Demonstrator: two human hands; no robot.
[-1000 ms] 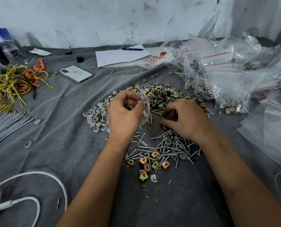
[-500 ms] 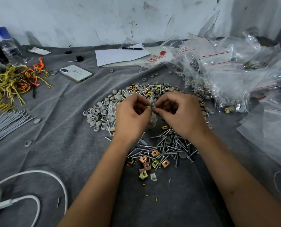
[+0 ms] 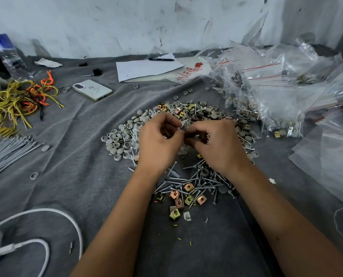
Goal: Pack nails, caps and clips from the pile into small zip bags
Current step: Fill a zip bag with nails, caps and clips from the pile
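I am pinching a small clear bag (image 3: 185, 127) between the fingers of my left hand (image 3: 158, 142) and right hand (image 3: 216, 144), above the pile (image 3: 186, 116) mid-cloth (image 3: 66, 176).

Bare forearms (image 3: 114, 226), no sleeves

Grey cloth (image 3: 70, 176) covering the surface: matt, soft knit, creased. Nails (image 3: 188, 179): bright silvery metal, threaded shanks. Clips (image 3: 188, 186): plated metal, yellow-to-copper sheen. Caps (image 3: 116, 139): dull grey plastic, smooth. Zip bags (image 3: 276, 90): clear glossy film, crinkled, red strip at the seal. Phone (image 3: 92, 89): glossy pale back. Paper sheet (image 3: 146, 68): white, matt. Cable (image 3: 52, 214): smooth white plastic. Ties (image 3: 4, 152): grey, matt. Wall (image 3: 126, 23): rough whitish plaster, scuffed and stained
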